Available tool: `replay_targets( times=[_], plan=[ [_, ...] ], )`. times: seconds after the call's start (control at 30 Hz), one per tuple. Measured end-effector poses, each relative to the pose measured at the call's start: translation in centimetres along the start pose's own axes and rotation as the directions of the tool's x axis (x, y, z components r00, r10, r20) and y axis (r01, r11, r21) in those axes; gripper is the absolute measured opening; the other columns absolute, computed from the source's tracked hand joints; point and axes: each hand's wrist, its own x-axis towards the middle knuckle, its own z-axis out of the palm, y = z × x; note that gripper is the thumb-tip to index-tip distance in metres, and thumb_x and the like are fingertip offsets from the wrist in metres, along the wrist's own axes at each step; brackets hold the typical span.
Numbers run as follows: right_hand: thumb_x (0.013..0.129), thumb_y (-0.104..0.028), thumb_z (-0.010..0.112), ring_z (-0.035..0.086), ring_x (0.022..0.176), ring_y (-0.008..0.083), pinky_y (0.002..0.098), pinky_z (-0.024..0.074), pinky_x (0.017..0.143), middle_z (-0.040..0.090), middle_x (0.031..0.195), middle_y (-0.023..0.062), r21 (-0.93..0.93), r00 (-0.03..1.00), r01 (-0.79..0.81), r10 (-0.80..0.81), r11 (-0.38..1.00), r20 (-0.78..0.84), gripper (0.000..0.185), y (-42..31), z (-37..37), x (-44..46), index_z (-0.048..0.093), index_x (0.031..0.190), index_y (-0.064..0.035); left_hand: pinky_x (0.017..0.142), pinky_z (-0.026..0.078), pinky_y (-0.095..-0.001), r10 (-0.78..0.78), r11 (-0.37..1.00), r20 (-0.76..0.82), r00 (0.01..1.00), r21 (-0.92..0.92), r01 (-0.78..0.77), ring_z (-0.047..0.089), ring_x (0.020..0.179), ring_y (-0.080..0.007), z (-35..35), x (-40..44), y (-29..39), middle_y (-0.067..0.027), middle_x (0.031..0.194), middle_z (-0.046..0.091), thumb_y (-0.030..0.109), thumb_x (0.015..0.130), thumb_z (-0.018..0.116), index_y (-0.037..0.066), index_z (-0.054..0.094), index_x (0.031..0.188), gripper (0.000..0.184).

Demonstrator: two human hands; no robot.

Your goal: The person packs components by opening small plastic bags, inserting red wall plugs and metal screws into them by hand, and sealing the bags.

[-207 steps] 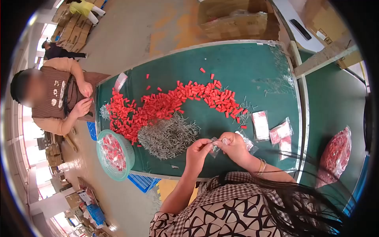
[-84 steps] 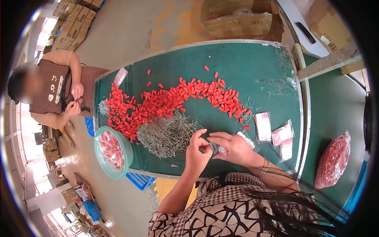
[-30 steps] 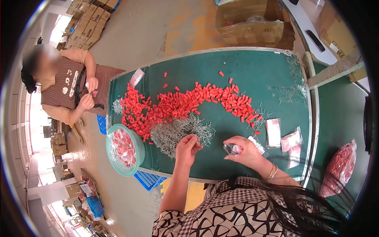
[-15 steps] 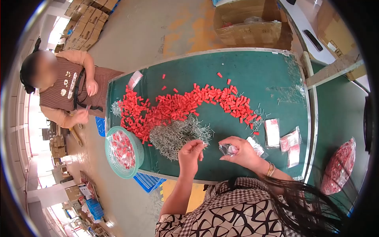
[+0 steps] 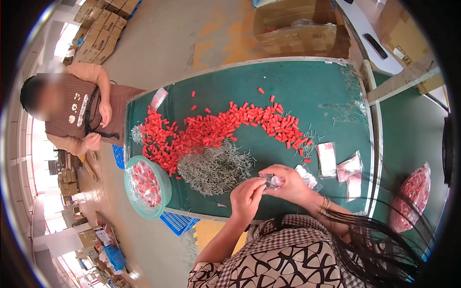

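My right hand is closed on a small clear plastic bag with something pale or pinkish in it. The fingertips of my left hand are pinched together at the bag's left end; whatever they hold is hidden. Left of and beyond my hands lies a heap of grey metal screws. Behind it a long band of red plastic plugs curves across the green table. Beside my right wrist are a clear packet and flat bags with red-and-white labels.
A mint-green basket of filled bags stands at the table's left edge. Across the left end is a co-worker, hands near the waist. A large bag of red pieces lies at right. An open carton is beyond the far edge.
My left hand has moved right, from the edge of the screw heap to the bag in my right hand. The co-worker's hands have shifted slightly. The whole view has moved a little.
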Motion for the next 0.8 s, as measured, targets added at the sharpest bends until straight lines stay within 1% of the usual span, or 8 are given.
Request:
replay_targets(
  times=[0.17,0.33,0.43,0.53,0.57,0.67,0.77,0.8],
  plan=[
    [0.066,-0.011,0.085,0.066,0.094,0.0232,0.0315,0.0528,0.08,0.066,0.104,0.0087,-0.029,1.0,0.026,-0.026,0.999,0.005,0.05,-0.1,-0.1,0.1,0.065,0.112,-0.0078,0.059,0.051,-0.025,-0.178,0.978,0.038,0.983,-0.107,0.181,0.065,0.069,-0.0154,-0.4,-0.4,0.1,-0.0092,0.091,0.071,-0.006,0.083,0.067,0.001,0.068,0.096,0.015],
    [0.064,-0.011,0.086,0.066,0.094,0.0238,0.032,0.0527,0.079,0.066,0.105,0.0083,-0.008,1.0,0.017,-0.017,1.0,0.026,0.053,0.2,-0.1,0.1,0.065,0.113,-0.0078,0.055,0.046,-0.0205,-0.222,0.943,0.101,0.97,-0.231,0.239,0.058,0.064,-0.0075,-1.3,0.0,0.9,-0.0079,0.095,0.069,-0.006,0.086,0.062,0.0,0.067,0.099,0.015],
    [0.064,-0.011,0.086,0.065,0.095,0.0237,0.0321,0.0525,0.079,0.066,0.105,0.0082,0.003,0.997,0.052,-0.052,0.999,0.049,0.054,0.3,-0.1,0.2,0.065,0.113,-0.0078,0.056,0.045,-0.0199,-0.164,0.963,0.021,0.986,-0.213,0.165,0.057,0.063,-0.0074,-1.1,0.2,0.7,-0.0072,0.092,0.067,-0.008,0.086,0.061,0.0,0.066,0.099,0.015],
    [0.064,-0.011,0.086,0.065,0.094,0.0238,0.0319,0.0523,0.079,0.066,0.106,0.0079,-0.061,0.998,0.045,-0.042,0.997,0.048,0.053,-0.4,-0.5,0.1,0.064,0.113,-0.0078,0.055,0.046,-0.0228,-0.263,0.955,-0.132,0.956,-0.179,0.238,0.057,0.058,-0.0097,-1.5,0.6,-0.5,-0.0064,0.091,0.068,-0.005,0.084,0.065,0.002,0.068,0.095,0.013],
    [0.065,-0.011,0.086,0.065,0.094,0.0239,0.0319,0.0522,0.079,0.066,0.106,0.0078,-0.035,0.998,0.043,-0.042,0.998,0.041,0.053,-0.5,-0.5,0.2,0.064,0.113,-0.0078,0.056,0.046,-0.0245,-0.243,0.967,-0.171,0.955,-0.116,0.226,0.058,0.061,-0.0113,-2.1,0.8,-1.4,-0.0073,0.087,0.067,-0.004,0.084,0.065,0.002,0.068,0.094,0.011],
    [0.065,-0.011,0.086,0.065,0.094,0.024,0.0319,0.052,0.08,0.065,0.107,0.0073,0.016,0.999,0.011,-0.011,1.0,0.041,0.052,-0.7,-1.0,-0.2,0.064,0.112,-0.0081,0.061,0.047,-0.0267,-0.193,0.935,-0.235,0.953,0.249,0.251,0.059,0.068,-0.0139,-4.1,2.7,-6.2,-0.0092,0.093,0.064,0.0,0.085,0.065,0.003,0.068,0.098,0.014],
    [0.066,-0.012,0.085,0.064,0.097,0.0233,0.0321,0.0518,0.08,0.065,0.108,0.0071,-0.04,0.994,-0.071,0.074,0.997,0.076,0.05,-0.6,-1.6,-0.3,0.065,0.112,-0.01,0.071,0.05,-0.0326,-0.321,0.866,-0.232,0.918,0.321,0.384,0.062,0.084,-0.0213,-5.3,6.0,-9.5,-0.0114,0.106,0.06,0.008,0.084,0.068,0.005,0.065,0.108,0.024],
    [0.066,-0.013,0.085,0.064,0.097,0.0233,0.0321,0.0518,0.08,0.065,0.108,0.0072,-0.044,0.995,-0.068,0.071,0.997,0.069,0.05,-0.5,-1.6,-0.4,0.065,0.112,-0.0102,0.074,0.049,-0.0349,-0.285,0.832,-0.225,0.932,0.425,0.357,0.061,0.088,-0.0237,-5.4,7.0,-10.7,-0.0118,0.109,0.058,0.009,0.084,0.068,0.006,0.064,0.111,0.027]
  ],
)
